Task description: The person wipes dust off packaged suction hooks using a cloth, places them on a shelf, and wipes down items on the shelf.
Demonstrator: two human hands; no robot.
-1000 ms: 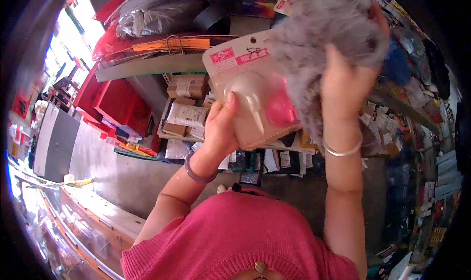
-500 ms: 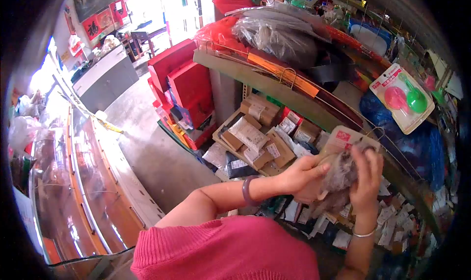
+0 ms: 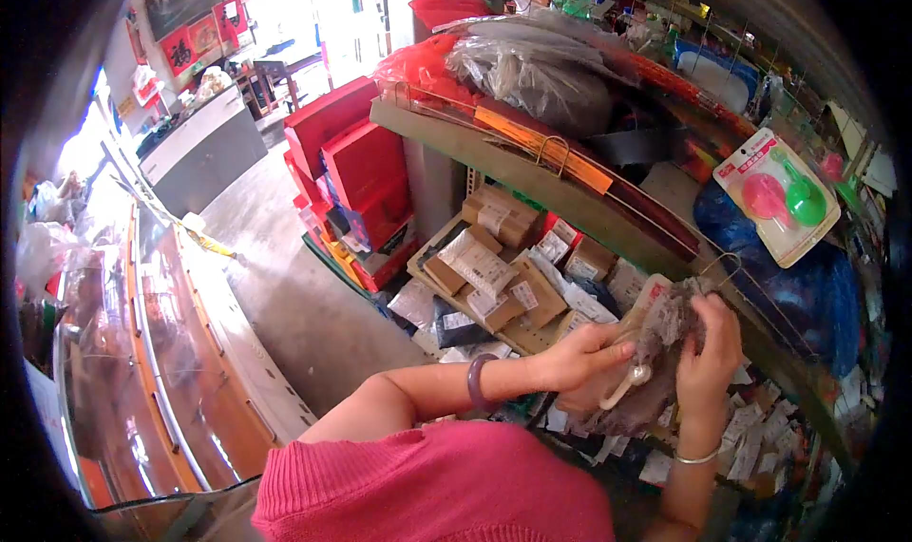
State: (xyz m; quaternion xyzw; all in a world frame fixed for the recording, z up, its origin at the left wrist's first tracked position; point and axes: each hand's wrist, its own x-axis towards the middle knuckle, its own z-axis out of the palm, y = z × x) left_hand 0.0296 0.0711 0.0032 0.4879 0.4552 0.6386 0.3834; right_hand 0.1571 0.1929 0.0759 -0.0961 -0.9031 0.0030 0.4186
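Observation:
My left hand (image 3: pixel 584 357), at the end of the arm with the purple bangle, grips a packaged card (image 3: pixel 649 295) with red print, thumb on top. Against the card lies a grey-brown fuzzy cloth (image 3: pixel 665 338), with a pale curved piece and a shiny round bead (image 3: pixel 639 374) showing near its lower part. The fingers of my right hand (image 3: pixel 711 347), above the silver bracelet, are bent round the cloth's right edge. Their tips are partly hidden by the cloth.
Small parcels (image 3: pixel 480 265) fill a cardboard tray below the shelf edge (image 3: pixel 456 143). A carded pink and green toy set (image 3: pixel 777 198) hangs at the right. Red boxes (image 3: pixel 366 176) stand left of the parcels. A glass-topped counter (image 3: pixel 171 352) runs along the left.
The card has tilted and more of it is covered by the cloth. The bead and pale piece show more clearly. My right hand's fingers have curled in at the cloth's edge.

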